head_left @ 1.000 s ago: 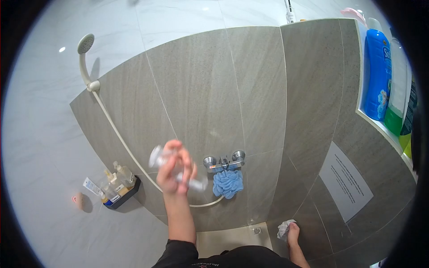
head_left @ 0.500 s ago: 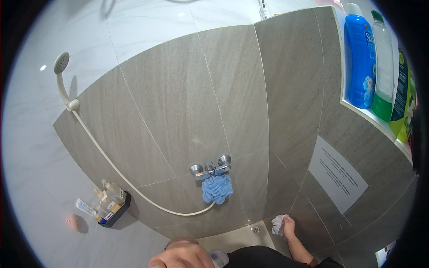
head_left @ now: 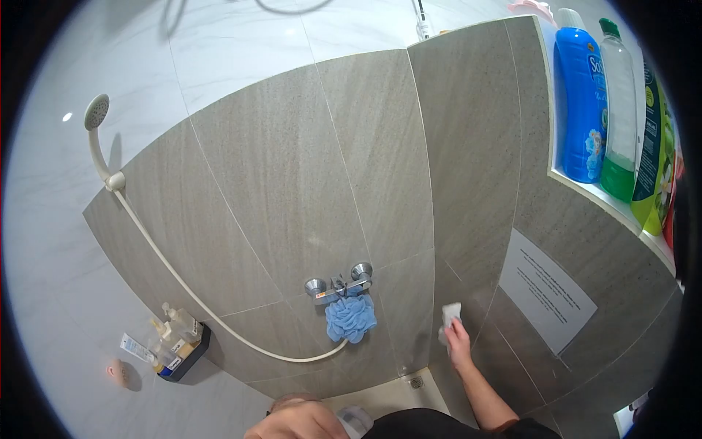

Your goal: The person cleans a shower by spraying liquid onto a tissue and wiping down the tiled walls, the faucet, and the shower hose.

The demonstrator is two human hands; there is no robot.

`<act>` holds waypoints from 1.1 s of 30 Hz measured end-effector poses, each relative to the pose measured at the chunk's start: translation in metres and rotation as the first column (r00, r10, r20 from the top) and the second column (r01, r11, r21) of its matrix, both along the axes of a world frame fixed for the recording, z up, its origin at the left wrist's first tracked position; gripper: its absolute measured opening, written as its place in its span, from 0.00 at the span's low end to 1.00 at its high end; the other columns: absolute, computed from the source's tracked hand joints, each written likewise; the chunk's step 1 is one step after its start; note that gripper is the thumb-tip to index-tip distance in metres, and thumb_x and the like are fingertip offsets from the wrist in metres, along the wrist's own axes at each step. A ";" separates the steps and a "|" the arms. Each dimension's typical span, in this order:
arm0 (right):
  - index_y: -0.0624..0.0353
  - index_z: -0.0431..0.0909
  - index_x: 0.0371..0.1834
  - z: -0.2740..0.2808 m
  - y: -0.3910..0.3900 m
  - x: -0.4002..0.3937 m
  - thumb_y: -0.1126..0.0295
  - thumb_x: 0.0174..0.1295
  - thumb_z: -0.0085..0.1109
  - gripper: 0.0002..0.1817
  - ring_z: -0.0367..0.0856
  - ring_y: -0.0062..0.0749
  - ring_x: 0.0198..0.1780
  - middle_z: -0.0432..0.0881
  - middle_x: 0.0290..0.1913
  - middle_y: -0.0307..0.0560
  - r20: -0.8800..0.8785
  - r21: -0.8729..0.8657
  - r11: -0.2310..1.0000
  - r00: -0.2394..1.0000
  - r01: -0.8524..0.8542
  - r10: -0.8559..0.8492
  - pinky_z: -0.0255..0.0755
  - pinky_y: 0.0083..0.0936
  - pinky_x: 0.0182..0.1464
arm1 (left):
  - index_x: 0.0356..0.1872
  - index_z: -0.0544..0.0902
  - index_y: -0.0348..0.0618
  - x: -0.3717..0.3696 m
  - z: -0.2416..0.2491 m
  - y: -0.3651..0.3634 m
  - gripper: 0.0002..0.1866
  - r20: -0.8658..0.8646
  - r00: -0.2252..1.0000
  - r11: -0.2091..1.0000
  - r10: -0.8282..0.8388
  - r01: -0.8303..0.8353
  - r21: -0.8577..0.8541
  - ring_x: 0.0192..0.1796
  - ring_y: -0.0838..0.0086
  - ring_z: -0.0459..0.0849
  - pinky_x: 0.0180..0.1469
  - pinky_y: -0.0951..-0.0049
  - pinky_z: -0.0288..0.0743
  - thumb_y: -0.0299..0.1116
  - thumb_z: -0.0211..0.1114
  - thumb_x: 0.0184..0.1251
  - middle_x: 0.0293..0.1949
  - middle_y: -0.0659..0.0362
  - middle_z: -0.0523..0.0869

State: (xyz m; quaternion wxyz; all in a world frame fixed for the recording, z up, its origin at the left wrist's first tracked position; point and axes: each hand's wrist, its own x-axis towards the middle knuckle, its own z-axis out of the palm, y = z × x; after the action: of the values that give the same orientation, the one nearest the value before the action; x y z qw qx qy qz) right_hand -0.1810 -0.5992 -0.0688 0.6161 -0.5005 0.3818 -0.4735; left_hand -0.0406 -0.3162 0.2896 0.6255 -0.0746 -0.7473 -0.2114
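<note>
My right hand (head_left: 458,342) is closed on a crumpled white cloth (head_left: 451,314), held against the grey tiled wall (head_left: 475,263) on the right, below a printed sheet. My left hand (head_left: 300,423) is at the bottom edge, close to the camera, with its knuckles up and fingers curled. Beside it shows part of a clear, rounded object (head_left: 355,419); I cannot tell whether the hand grips it. Farther forward, a blue bath puff (head_left: 350,318) hangs from the chrome mixer tap (head_left: 338,287).
A white shower hose (head_left: 219,322) loops from the tap to the shower head (head_left: 96,112). A dark caddy (head_left: 186,358) with several bottles is at left. On the right ledge stand a blue bottle (head_left: 583,110) and others. The printed sheet (head_left: 547,293) is on the wall; a drain (head_left: 416,383) lies below.
My right hand has moved up along the wall with the white cloth, and more of the forearm shows. My left hand stays at the bottom edge. The view has shifted slightly.
</note>
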 end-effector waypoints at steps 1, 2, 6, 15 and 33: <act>0.69 0.74 0.61 -0.002 -0.010 0.020 0.66 0.72 0.53 0.20 0.79 0.37 0.59 0.81 0.57 0.50 0.030 -0.240 0.970 0.999 0.031 -0.024 0.71 0.31 0.62 | 0.74 0.67 0.45 0.002 -0.001 -0.001 0.31 -0.003 1.000 1.000 -0.001 0.001 0.003 0.18 0.75 0.73 0.18 0.74 0.63 0.33 0.64 0.72 0.56 0.58 0.85; 0.70 0.73 0.62 0.001 -0.016 0.034 0.64 0.72 0.54 0.22 0.78 0.43 0.63 0.80 0.60 0.55 0.063 -0.464 0.884 0.997 0.064 -0.039 0.69 0.33 0.65 | 0.74 0.67 0.45 0.005 -0.001 -0.004 0.31 0.044 0.998 0.999 -0.047 0.047 0.000 0.18 0.73 0.74 0.18 0.73 0.64 0.35 0.64 0.72 0.54 0.60 0.86; 0.71 0.72 0.63 0.059 -0.028 0.056 0.61 0.71 0.55 0.26 0.68 0.56 0.72 0.74 0.66 0.67 -0.519 -0.603 0.739 0.852 -0.301 -0.076 0.61 0.42 0.73 | 0.74 0.68 0.46 0.016 0.008 0.000 0.31 0.126 0.992 0.998 -0.022 0.013 0.068 0.21 0.70 0.77 0.20 0.72 0.66 0.40 0.64 0.72 0.49 0.64 0.88; 0.65 0.77 0.60 0.087 -0.131 0.168 0.57 0.67 0.57 0.25 0.63 0.63 0.73 0.73 0.65 0.64 -0.549 -0.832 0.251 0.673 -0.495 -0.495 0.48 0.56 0.78 | 0.76 0.65 0.45 0.068 -0.013 0.008 0.32 -0.050 0.998 0.991 0.047 -0.040 0.125 0.20 0.69 0.78 0.18 0.69 0.70 0.37 0.62 0.74 0.50 0.57 0.89; 0.79 0.64 0.70 0.526 -0.171 0.273 0.58 0.75 0.35 0.32 0.45 0.66 0.80 0.55 0.76 0.77 0.028 -0.995 0.061 0.776 0.085 -0.630 0.38 0.54 0.81 | 0.78 0.59 0.42 0.196 -0.016 0.003 0.32 -0.047 0.997 0.990 -0.068 0.073 0.123 0.20 0.71 0.77 0.17 0.72 0.70 0.29 0.58 0.76 0.51 0.51 0.88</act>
State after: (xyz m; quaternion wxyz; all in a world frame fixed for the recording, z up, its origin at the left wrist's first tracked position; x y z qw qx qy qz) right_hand 0.0915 -0.7698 0.4575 -0.0925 -0.7433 0.2256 -0.6230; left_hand 0.1549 -0.3127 0.2736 0.6367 -0.0662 -0.7161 -0.2781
